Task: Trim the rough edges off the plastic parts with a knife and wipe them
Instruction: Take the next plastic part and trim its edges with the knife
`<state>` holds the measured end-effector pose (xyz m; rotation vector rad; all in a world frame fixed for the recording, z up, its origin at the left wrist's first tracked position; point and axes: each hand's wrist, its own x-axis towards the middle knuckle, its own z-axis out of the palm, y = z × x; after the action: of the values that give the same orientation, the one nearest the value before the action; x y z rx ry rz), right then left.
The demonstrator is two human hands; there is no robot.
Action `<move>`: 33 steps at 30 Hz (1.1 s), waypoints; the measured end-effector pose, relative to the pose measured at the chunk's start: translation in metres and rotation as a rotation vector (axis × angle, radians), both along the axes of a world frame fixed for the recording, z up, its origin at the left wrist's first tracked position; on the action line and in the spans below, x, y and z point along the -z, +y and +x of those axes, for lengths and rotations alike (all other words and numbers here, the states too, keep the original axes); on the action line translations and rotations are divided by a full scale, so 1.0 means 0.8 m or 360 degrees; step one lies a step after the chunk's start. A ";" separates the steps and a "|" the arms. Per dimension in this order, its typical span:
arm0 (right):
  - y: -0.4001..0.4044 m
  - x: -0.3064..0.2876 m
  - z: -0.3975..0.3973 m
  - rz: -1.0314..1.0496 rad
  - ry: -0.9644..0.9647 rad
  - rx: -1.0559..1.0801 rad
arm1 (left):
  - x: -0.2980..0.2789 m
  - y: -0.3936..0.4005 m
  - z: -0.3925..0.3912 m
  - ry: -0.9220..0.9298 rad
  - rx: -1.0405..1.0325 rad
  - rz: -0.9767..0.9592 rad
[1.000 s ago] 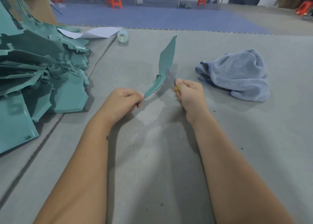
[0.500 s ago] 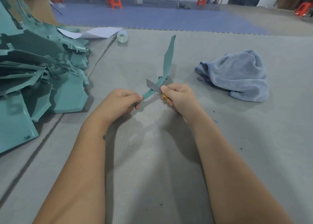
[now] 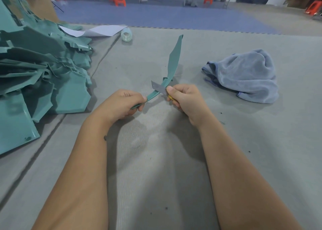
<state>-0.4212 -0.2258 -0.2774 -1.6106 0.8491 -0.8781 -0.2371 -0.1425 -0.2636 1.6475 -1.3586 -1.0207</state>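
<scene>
My left hand grips near end of long curved teal plastic strip at centre; right hand holds yellow-handled knife, blade drawn back toward me along edge: trimming continues. Crumpled blue-grey cloth waits, 2 o'clock.

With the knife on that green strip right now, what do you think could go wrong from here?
The blade crosses the thin green strip close to the left hand gripping its near end; a slip could cut those fingers. The right hand holds the knife near its blade. The strip's long free end may flex and spoil the cut.
</scene>
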 end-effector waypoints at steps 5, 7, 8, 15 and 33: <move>0.000 0.001 0.000 0.0021 -0.0038 0.0025 | -0.002 0.000 -0.001 0.0008 0.0001 0.0013; -0.001 0.002 0.000 0.0049 -0.0052 0.0041 | -0.002 0.000 -0.002 0.0027 -0.0012 0.0022; -0.001 0.002 0.000 0.0064 -0.0063 0.0053 | -0.002 0.000 -0.003 0.0037 -0.0016 0.0026; -0.003 0.004 0.001 0.0064 -0.0116 0.0105 | -0.001 0.001 -0.003 0.0069 -0.0023 0.0045; -0.020 0.006 -0.001 0.0195 -0.0468 0.0442 | -0.005 0.008 0.009 -0.0009 0.0043 0.0134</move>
<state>-0.4218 -0.2417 -0.2823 -1.2366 0.9090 -1.2010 -0.2303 -0.1364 -0.2596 1.6991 -1.3612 -1.1033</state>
